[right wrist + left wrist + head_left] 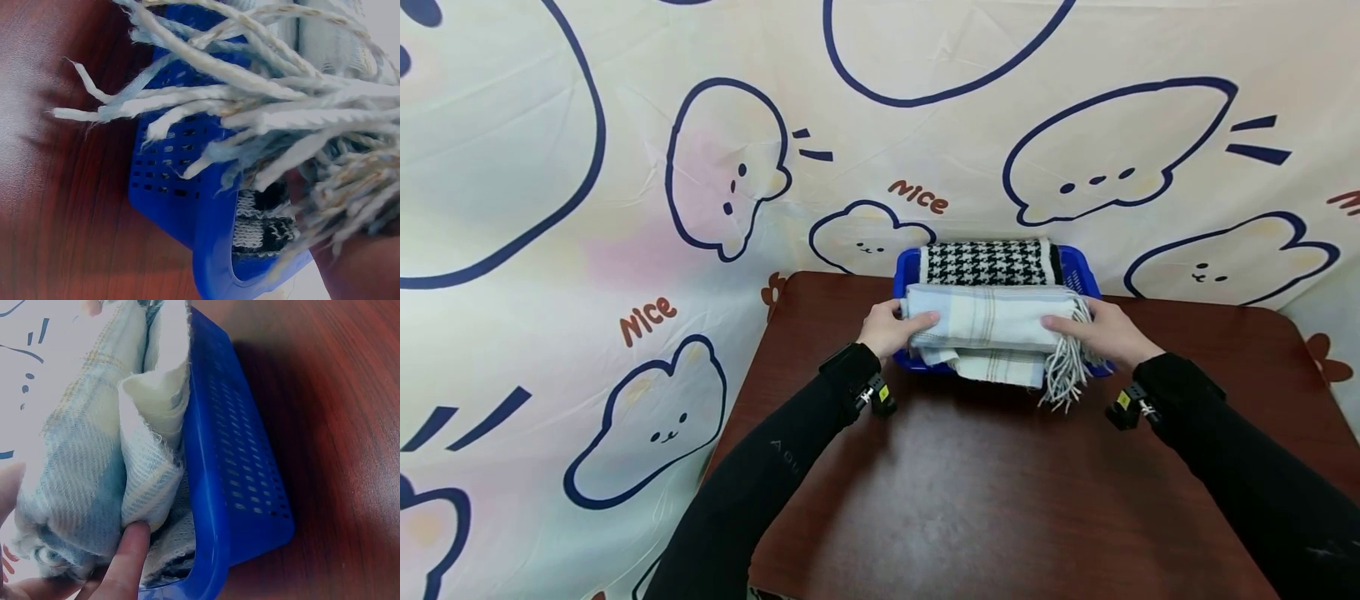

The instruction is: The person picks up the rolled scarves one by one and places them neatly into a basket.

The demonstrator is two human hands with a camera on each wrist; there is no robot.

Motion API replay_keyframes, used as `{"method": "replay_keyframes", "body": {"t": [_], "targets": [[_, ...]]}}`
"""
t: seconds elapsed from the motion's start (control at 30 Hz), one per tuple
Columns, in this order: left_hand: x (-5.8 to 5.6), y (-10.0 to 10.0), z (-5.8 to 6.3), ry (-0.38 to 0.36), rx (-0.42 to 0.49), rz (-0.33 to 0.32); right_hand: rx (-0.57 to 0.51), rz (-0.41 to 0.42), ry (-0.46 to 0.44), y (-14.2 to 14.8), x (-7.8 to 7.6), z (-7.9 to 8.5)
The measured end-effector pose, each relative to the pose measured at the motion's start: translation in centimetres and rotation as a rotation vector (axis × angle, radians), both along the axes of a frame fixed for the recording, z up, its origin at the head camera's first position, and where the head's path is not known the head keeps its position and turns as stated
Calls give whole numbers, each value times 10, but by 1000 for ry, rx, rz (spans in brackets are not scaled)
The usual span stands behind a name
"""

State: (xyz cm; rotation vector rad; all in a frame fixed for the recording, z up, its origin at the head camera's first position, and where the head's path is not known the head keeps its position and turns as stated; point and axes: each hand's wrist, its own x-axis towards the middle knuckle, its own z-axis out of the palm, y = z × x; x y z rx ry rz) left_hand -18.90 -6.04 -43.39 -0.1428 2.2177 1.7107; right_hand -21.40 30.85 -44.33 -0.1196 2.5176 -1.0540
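Observation:
A folded pale plaid scarf (992,317) with a twisted fringe (1066,371) lies across the front of a blue plastic basket (1078,271). My left hand (886,330) grips its left end, thumb on top; in the left wrist view one finger (128,559) touches a lower fold beside the rim. At the fringed end, my right hand (1108,335) holds the scarf with the thumb over it. Strands of fringe (269,119) cover much of that hand in the right wrist view. Behind the plaid scarf, a black-and-white houndstooth scarf (985,262) sits in the basket.
The basket stands near the back edge of a dark reddish-brown wooden table (985,492). A pale curtain (955,158) printed with cartoon outlines hangs behind and to the left of it.

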Motion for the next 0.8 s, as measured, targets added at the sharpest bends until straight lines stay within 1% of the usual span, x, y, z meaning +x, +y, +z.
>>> {"method": "replay_keyframes", "body": {"t": [0.17, 0.3, 0.47, 0.53, 0.7, 0.8], "targets": [[-2, 1, -2, -9, 6, 2, -8, 1, -13, 0, -3, -1], [-4, 1, -1, -2, -20, 4, -17, -8, -18, 0, -7, -1], [-8, 2, -1, 1, -48, 11, 10, -11, -2, -1, -10, 0], [-13, 2, -5, -14, -64, 19, 12, -12, -1, -2, -11, 1], [-21, 4, -13, -30, -142, 20, -4, -15, -28, -3, -13, 0], [-22, 5, -14, -12, -167, 8, -21, -24, -33, -4, -14, -1]]}}
